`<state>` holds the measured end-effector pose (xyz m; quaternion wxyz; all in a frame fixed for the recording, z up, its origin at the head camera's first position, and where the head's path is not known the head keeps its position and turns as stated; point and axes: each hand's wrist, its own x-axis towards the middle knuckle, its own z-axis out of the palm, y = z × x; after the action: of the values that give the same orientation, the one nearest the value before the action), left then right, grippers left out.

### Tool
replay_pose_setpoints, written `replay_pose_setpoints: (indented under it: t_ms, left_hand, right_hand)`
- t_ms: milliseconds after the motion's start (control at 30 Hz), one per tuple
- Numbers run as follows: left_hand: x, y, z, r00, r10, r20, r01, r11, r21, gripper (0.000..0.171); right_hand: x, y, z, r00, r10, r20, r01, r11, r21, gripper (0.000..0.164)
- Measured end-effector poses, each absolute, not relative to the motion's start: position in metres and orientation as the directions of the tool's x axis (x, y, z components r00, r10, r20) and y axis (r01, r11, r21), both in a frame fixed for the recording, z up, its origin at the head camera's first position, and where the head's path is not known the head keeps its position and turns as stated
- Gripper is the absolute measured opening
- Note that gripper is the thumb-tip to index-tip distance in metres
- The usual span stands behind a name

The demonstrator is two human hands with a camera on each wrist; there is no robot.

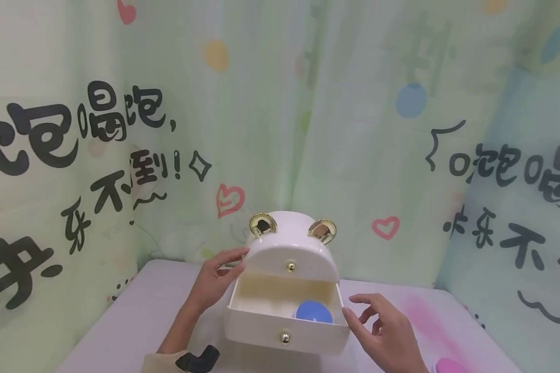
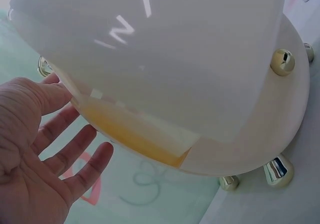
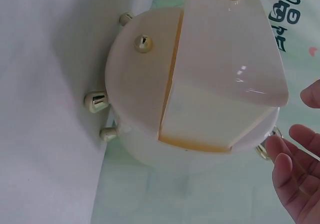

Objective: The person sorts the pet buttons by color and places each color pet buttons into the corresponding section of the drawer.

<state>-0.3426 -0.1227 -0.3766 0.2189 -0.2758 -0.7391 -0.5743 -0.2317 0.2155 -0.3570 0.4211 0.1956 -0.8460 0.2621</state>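
Observation:
A white rounded drawer box point(image 1: 303, 225) with two gold ring eyes stands in the middle of the head view. One drawer point(image 1: 261, 324) is pulled out, with a gold knob on its front. Inside it, toward the right, lies a round blue-topped thing point(image 1: 314, 311). My left hand point(image 1: 217, 277) is at the box's upper left side; the left wrist view has its thumb at the edge and its other fingers spread. My right hand point(image 1: 385, 326) is beside the drawer's right front corner, thumb close to the rim, fingers loosely bent with nothing between them.
The box stands on gold feet point(image 3: 96, 102) on a pale table point(image 1: 168, 290). At the bottom right edge of the head view is a pink round thing point(image 1: 450, 366). A printed curtain point(image 1: 345, 155) closes off the back and sides.

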Motion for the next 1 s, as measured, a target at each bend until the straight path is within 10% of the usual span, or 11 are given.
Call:
replay_pose_setpoints:
  t_ms: [1000]
  left_hand:
    - [-0.318,-0.118,-0.355,-0.783,0.153,0.603,0.623,0.194,0.758,0.037]
  right_hand:
    - [-0.232,0.245,-0.375,-0.671,-0.002,0.742,-0.382,0.858,-0.343,0.02]
